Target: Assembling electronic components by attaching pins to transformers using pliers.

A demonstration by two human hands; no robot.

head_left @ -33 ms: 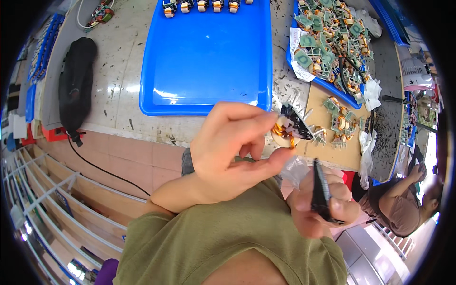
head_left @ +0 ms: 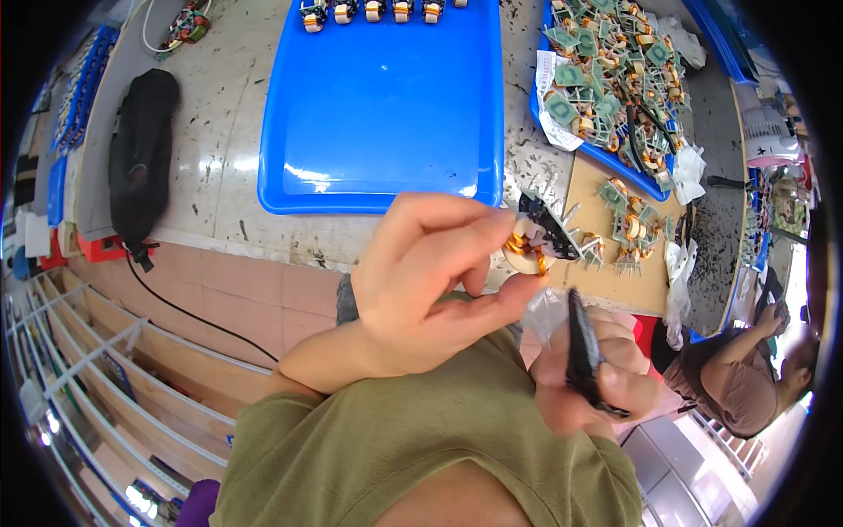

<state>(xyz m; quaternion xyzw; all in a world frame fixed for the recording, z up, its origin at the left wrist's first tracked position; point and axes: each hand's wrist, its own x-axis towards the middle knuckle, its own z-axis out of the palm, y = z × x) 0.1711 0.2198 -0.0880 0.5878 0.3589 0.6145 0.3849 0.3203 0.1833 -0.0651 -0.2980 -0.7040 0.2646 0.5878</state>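
Between the thumb and fingers of my left hand (head_left: 426, 277) is a small coil component (head_left: 526, 255): a pale ring wound with orange wire, joined to a dark, tilted board (head_left: 548, 227). My right hand (head_left: 606, 369) sits lower and to the right, with its fingers closed round a slim black pointed tool (head_left: 581, 347). The tool's tip points up towards the coil component and stays apart from it. Its exact kind cannot be made out. A crumpled clear plastic piece (head_left: 546, 314) shows beside the right hand.
A blue tray (head_left: 382, 123) holds a row of finished-looking coil parts (head_left: 373, 10) at its far edge. Green-board coil parts (head_left: 606, 79) fill another blue tray, with pliers (head_left: 634, 132) on top. More parts (head_left: 634, 228) lie on cardboard (head_left: 575, 281). A black pouch (head_left: 145, 158) lies left; another person (head_left: 738, 378) sits right.
The black tool has shifted slightly left and tilted more in my right hand. My left hand and the coil component have hardly moved.
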